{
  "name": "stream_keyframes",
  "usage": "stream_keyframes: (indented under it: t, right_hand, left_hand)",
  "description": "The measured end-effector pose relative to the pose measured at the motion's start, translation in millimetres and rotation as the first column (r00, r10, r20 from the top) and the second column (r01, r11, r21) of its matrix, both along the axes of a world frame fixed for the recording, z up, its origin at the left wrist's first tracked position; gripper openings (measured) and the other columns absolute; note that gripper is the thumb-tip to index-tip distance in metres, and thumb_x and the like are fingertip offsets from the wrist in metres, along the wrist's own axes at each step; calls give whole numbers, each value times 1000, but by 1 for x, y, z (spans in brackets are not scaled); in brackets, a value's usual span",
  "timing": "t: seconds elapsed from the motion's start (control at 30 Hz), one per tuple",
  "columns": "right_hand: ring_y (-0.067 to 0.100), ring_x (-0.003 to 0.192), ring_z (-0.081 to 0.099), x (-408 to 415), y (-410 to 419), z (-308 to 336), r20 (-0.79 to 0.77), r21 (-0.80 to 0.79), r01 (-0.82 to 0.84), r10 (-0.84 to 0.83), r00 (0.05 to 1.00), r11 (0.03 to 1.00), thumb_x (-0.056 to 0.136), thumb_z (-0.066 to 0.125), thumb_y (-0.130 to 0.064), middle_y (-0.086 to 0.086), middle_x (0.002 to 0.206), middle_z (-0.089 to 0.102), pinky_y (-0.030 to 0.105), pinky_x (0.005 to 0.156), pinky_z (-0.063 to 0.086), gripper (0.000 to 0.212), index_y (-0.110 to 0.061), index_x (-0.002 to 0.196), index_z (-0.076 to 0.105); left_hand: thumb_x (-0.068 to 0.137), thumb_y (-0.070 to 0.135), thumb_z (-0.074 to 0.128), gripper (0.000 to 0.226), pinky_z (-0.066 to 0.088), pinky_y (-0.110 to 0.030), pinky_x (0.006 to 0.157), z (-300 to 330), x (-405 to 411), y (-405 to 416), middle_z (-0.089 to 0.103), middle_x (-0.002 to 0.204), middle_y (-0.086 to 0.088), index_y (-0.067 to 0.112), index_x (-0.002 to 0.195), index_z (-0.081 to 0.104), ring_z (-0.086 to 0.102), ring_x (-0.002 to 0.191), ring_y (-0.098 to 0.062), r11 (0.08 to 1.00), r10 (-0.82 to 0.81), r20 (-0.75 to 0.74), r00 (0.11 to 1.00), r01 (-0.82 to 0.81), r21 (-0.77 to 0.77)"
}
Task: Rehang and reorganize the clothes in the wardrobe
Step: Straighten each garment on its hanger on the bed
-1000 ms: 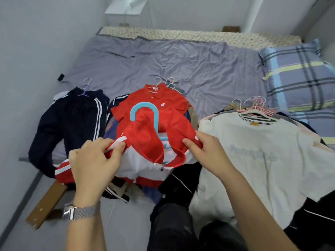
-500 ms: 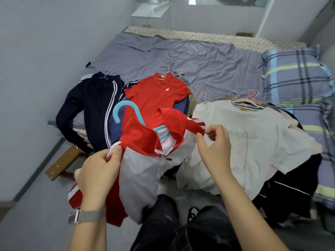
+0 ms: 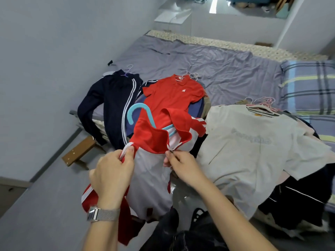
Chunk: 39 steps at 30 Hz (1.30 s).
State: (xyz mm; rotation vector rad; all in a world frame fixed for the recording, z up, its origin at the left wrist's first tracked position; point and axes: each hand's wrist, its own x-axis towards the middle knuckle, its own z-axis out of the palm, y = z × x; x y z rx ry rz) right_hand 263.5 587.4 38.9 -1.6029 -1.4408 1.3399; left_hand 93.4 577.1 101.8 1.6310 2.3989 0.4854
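at the bottom middle, the left hand (image 3: 113, 173) grips the red and white zip-up jacket (image 3: 154, 171) on its light blue plastic hanger (image 3: 139, 113); the right hand (image 3: 183, 165) pinches what looks like the zipper.

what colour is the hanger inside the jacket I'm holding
Light blue hanger, hook sticking out above the red collar of the jacket, clearest in the head view.

No lettering can be read with certainty. The cream T-shirt (image 3: 253, 145) carries a pale grey chest print (a single word, too faint to make out). The red polo shirt (image 3: 172, 95) bears a small white chest emblem, its form unclear.
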Motion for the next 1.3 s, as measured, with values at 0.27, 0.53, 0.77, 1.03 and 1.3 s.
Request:
stream_keyframes:
  t: [0.27, 0.53, 0.77, 1.03, 1.3]
  right_hand:
    - [0, 54, 47, -15, -4, 8, -22, 74, 148, -146, 989, 986, 99, 46, -28, -9, 57, 48, 16, 60, 33, 47, -24, 52, 52]
    - [8, 60, 43, -16, 10, 14, -266, -62, 22, -37, 963, 998, 99, 46, -22, -7, 60, 46, 16, 67, 36, 47, -17, 53, 48]
    - [12, 67, 56, -14, 25, 30, -106, -76, 103, -111, 988, 992, 94, 50, -26, -3, 58, 56, 37, 87, 49, 50, -20, 45, 54]
    - [23, 67, 35, -29, 25, 26, -230, -64, -88, 71, 970, 994, 90, 49, -42, 6, 61, 37, 38, 77, 38, 48, -23, 45, 46]
    - [1, 100, 60, -17, 22, 42, -226, -102, -301, 272, 935, 948, 90, 52, -46, -11, 94, 70, 31, 91, 51, 33, -26, 73, 73]
  left_hand:
    - [91, 51, 35, 49, 45, -41, 63, -5, -13, -4, 49, 60, 1, 19, 54, 39, 50, 66, -24, 990, -127, -30, 991, 129, 57]
    - [95, 43, 37, 42, 32, -33, 56, -13, -15, 0, 34, 57, 7, 24, 57, 31, 39, 59, -18, 924, -323, -153, 934, 346, 164]
    - [91, 48, 34, 41, 36, -34, 53, -18, -41, 11, 36, 57, 7, 23, 58, 35, 40, 59, -19, 895, -365, -222, 904, 406, 182]
    - [90, 46, 37, 37, 35, -34, 54, -22, -54, 18, 34, 59, 7, 24, 60, 34, 41, 61, -20, 894, -357, -174, 918, 390, 222]
    - [90, 51, 30, 45, 35, -35, 56, -27, -76, 20, 38, 57, 7, 21, 58, 41, 39, 62, -18, 915, -347, -185, 919, 376, 149]
